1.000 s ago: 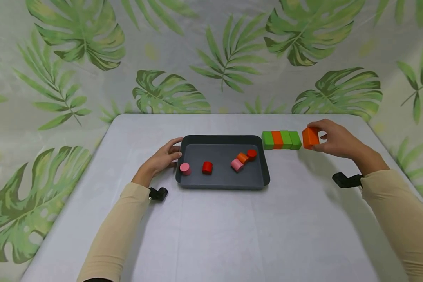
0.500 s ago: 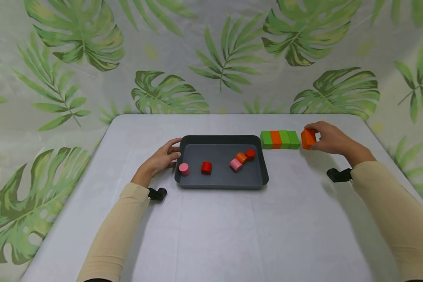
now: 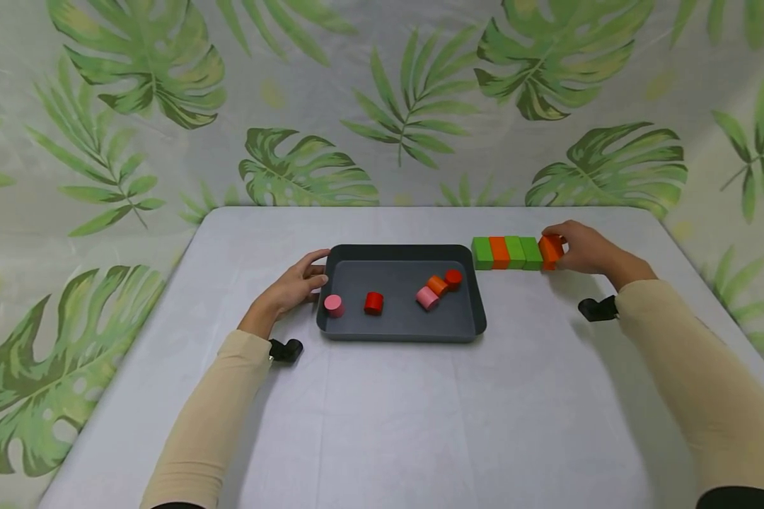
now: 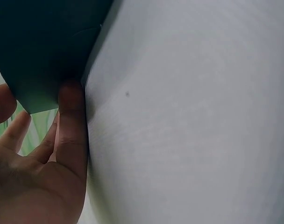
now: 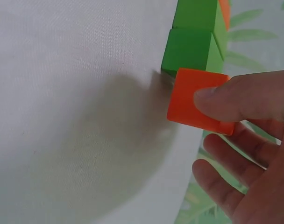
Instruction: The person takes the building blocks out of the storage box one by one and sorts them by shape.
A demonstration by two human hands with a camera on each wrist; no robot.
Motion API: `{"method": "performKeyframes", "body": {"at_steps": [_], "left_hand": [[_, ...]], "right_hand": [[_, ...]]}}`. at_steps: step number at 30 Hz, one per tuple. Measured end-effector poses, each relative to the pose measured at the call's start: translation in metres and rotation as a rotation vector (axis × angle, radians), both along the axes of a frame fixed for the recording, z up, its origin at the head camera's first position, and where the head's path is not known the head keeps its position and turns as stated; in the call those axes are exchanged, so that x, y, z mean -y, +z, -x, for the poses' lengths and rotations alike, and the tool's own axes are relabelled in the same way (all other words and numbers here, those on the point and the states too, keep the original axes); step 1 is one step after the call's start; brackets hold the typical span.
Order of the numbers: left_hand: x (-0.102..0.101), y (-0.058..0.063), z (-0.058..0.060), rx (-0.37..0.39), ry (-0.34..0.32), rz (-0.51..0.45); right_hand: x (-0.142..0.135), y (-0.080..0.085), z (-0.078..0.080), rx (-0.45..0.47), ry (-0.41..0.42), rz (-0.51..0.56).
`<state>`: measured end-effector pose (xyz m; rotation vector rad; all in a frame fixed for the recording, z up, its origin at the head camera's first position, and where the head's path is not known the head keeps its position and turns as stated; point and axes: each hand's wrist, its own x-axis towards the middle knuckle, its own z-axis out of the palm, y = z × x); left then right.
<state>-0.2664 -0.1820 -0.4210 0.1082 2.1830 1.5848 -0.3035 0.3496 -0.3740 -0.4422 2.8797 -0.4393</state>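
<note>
Tray: a dark grey rectangular tray [image 3: 400, 305] is laid flat on a white-covered table [image 3: 388, 424], and everything else is placed here by it.
Right hand: the right hand [image 3: 586, 249] is seen to the right of the tray, level with its far end; thumb and fingertips are closed on an orange block [image 3: 550, 253] – a pinch, with the other fingers spread loosely in the right wrist view.
Orange block: it is held at the outer end of the block row, well apart from the tray; whether the neighbouring block is touched cannot be told.
Block row: four blocks are lined up side by side, from just beside the tray's far right corner outward – a green block [image 3: 482, 254], a second orange block [image 3: 499, 253], then a middle green block [image 3: 515, 252] and an end green block [image 3: 531, 254].
Left hand: the left hand [image 3: 293, 288] is rested against the tray's left wall, fingers apart and relaxed.
Cylinders: inside the tray, a pink cylinder [image 3: 334, 305] is stood near the left wall, with a red cylinder [image 3: 373, 303] to its right; towards the far right corner, a slanting chain is formed by another pink cylinder [image 3: 428, 298], an orange cylinder [image 3: 437, 285] and another red cylinder [image 3: 453, 279].
Backdrop: behind the tray, a pale cloth [image 3: 414, 106] is printed with green leaves.
</note>
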Motion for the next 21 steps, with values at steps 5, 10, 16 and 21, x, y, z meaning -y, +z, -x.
{"method": "performKeyframes", "body": {"at_steps": [5,10,16,21], "left_hand": [[0.0006,-0.0008,0.0006,-0.002,-0.005,0.003],[0.0007,-0.0003,0.0004,0.0,-0.004,-0.002],[-0.0004,0.001,-0.0011,-0.001,-0.003,-0.006],[-0.0003,-0.0006,-0.0003,0.007,0.001,-0.027]], "right_hand": [[0.0033,0.0015,0.0022,0.021,-0.013,-0.015],[0.005,0.0013,0.0041,0.045,-0.03,-0.029],[0.0069,-0.0004,0.007,0.072,-0.054,-0.026],[0.0076,-0.0026,0.0091,0.084,-0.062,-0.012]]}}
